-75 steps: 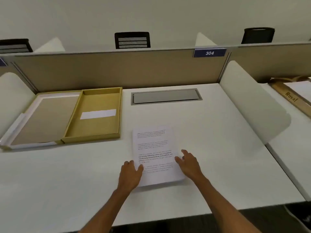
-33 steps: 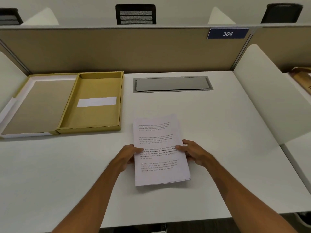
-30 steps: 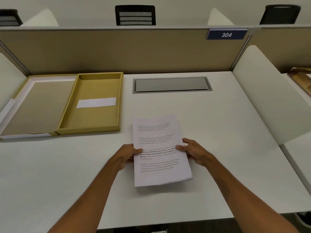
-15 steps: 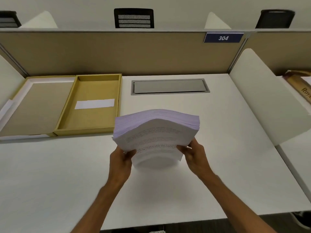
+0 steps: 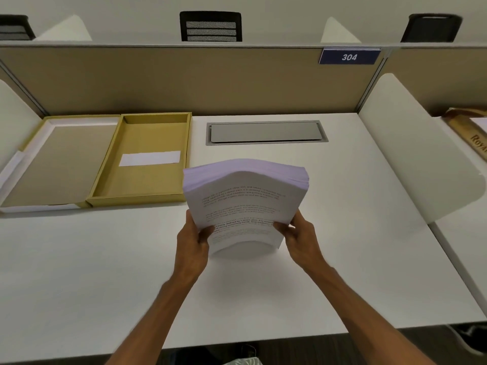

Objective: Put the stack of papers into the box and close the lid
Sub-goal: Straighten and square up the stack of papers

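Head view shows us gripping the stack of papers (image 5: 245, 201) with 2 hands: our left hand (image 5: 193, 239) clamps its left edge and our right hand (image 5: 299, 237) clamps its right edge, thumbs on the printed top sheet and fingers underneath. We hold it raised above the desk (image 5: 342, 233), tilted with its far edge up, and the squeeze from both sides bows the sheets into an arch. We judge that the 2-sided grip is there to keep so thick a pile square and stop sheets from sliding off.

To the front-left lies 1 yellow box (image 5: 147, 164), open and facing up, with 1 white label (image 5: 149, 158) on its floor. Its lid (image 5: 55, 162) lies flat, just to its left and touching it, so the opening is clear for the stack to go in. The stack's left corner overlaps the box's near right corner in this view; it is not yet inside.

Counted: 1 stack, 1 box, 1 lid, 1 grey cable hatch (image 5: 266, 132), 1 sign reading 304 (image 5: 349, 57), and 3 chair backs behind the partition (image 5: 184, 80).
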The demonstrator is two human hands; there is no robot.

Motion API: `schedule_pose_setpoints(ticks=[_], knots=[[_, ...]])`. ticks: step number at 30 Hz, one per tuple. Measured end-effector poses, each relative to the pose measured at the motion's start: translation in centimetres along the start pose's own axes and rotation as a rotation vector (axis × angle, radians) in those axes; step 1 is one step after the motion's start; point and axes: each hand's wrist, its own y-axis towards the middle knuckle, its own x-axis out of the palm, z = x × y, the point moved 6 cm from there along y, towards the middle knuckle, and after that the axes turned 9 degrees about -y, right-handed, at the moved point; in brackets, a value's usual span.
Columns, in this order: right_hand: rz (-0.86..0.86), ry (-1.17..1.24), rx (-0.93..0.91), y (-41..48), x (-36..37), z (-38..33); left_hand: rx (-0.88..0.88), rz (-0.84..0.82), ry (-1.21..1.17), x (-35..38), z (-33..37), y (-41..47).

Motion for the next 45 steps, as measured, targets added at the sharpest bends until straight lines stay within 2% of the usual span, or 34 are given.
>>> schedule_pose_setpoints(ticks=[10,17,20,24,27,30,35,45], knots=[[0.018,0.002,-0.005,-0.4,0.1,-0.5,0.021,-0.025,-0.011,-0.2,0.4,-0.4],[0.004,0.038,0.076,-1.0,0.1,-1.1,-0.013,-0.002,-0.08,-0.1,1.5,-1.0],[0.083,0.18,0.086,-1.4,-0.7,-3.0,0.026,0.03,-0.228,-0.3,4.5,-1.0],[0.245,0.432,0.012,-1.4,-1.6,-7.1,0.106,0.098,-0.49,-0.4,8.3,-0.8],[0.342,0.502,0.015,-1.2,-1.7,-9.3,0.064,0.179,-0.592,-0.2,9.9,-0.5],[0.446,0.491,0.127,-1.0,-1.5,-10.4,-0.049,0.32,-0.542,0.2,10.4,-0.2],[0.612,0.41,0.276,-0.1,-1.6,-10.7,-0.101,0.505,-0.442,0.4,10.6,0.3],[0.65,0.306,0.335,0.9,-1.9,-10.4,-0.099,0.542,-0.384,0.0,11.3,0.4]])
